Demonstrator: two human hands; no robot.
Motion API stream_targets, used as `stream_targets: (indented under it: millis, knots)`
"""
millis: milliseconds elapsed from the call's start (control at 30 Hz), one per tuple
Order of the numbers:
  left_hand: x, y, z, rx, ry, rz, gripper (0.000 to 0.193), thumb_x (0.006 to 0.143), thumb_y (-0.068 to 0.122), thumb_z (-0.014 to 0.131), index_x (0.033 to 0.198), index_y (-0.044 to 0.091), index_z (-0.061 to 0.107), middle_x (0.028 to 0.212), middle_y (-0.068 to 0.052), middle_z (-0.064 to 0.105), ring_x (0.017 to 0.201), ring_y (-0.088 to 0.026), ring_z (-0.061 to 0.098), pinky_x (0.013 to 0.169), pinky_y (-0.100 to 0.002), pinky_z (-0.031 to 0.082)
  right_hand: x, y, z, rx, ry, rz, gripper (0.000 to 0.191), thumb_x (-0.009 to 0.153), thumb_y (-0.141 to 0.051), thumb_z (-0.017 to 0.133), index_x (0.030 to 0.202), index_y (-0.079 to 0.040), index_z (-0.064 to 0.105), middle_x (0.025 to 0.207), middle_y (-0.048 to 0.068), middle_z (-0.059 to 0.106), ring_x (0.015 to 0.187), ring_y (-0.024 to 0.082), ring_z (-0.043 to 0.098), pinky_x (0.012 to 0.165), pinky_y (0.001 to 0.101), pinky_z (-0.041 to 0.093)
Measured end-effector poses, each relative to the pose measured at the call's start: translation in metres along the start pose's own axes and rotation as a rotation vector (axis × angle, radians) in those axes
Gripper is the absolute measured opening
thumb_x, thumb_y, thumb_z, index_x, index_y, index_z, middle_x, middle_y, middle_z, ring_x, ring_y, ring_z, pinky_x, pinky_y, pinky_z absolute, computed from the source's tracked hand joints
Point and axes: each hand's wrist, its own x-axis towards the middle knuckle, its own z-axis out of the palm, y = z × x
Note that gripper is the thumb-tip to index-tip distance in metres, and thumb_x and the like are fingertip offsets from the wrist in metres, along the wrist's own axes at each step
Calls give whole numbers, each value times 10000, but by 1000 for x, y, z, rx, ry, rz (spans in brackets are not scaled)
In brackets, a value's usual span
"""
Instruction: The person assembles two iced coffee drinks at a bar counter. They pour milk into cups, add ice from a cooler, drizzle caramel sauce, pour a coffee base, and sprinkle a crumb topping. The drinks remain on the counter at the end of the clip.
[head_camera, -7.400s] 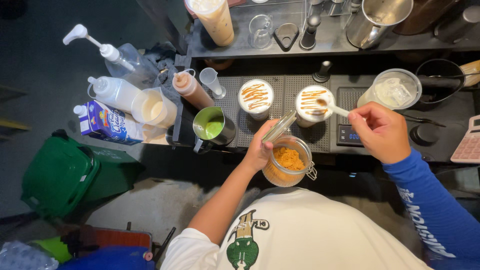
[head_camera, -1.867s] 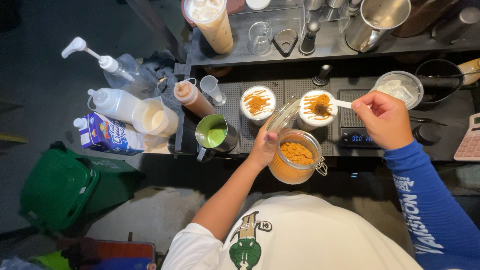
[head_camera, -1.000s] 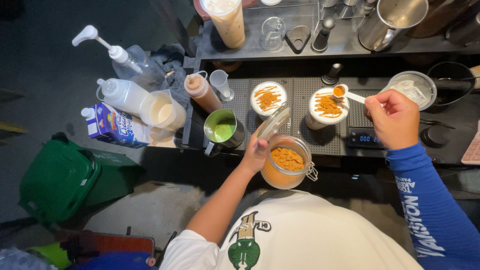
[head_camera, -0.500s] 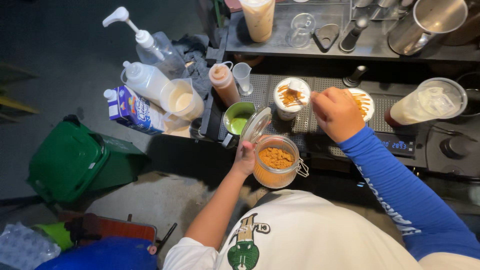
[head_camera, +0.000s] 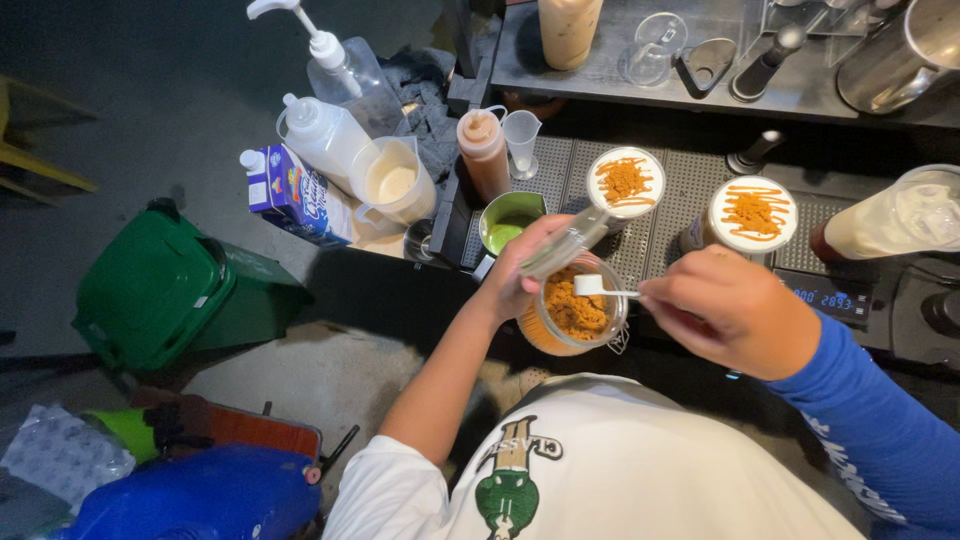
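Single view, worn on the head, looking steeply down past the chest at close range. Faces a dark worktop (head_camera: 660, 190) crossing the upper frame, floor and a green bin (head_camera: 170, 290) at left. Near enough to fill mid-frame with both forearms.

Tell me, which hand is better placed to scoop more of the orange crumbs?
Probably the right hand: it holds the white spoon over the open jar, while the left hand grips the jar.

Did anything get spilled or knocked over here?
Nothing looks spilled. The left hand holds the open jar upright, the right hand holds the white scoop over it, and both topped drinks stand upright.
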Motion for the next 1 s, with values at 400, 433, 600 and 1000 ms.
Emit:
stream_targets:
  millis: [400, 433, 600, 1000]
  knots:
    - [20, 5, 10, 119, -87, -74, 1211, 682, 933, 517, 1457, 3, 505, 1233, -74, 685, 1204, -171, 662, 1065, -354, 553, -2, 26, 21, 141, -292, 156, 181, 783, -70, 740, 955, -65, 686, 782, 104, 621, 722, 321, 625, 637, 415, 496]
    - [19, 2, 10, 130, -87, -62, 1201, 699, 931, 514, 1463, 4, 505, 1257, -73, 673, 1219, -167, 651, 1075, -350, 543, -3, 29, 23, 170, -305, 174, 165, 788, -76, 739, 942, -56, 684, 789, 109, 629, 719, 320, 633, 632, 411, 504]
    - [23, -7, 3, 189, -73, -52, 1162, 768, 920, 503, 1475, -2, 507, 1320, -74, 619, 1237, -163, 639, 1068, -337, 534, -8, 38, 36, 278, -337, 267, 97, 862, -126, 715, 880, -37, 682, 760, 108, 649, 656, 271, 635, 606, 356, 519]
    - [22, -1, 3, 2, -87, -92, 1231, 695, 915, 582, 1472, -32, 458, 1276, -128, 645, 1196, -223, 686, 1071, -387, 553, -33, 78, 60, 726, -286, 771, 203, 966, -173, 678, 830, -26, 706, 637, -81, 450, 587, 32, 351, 492, 249, 295]
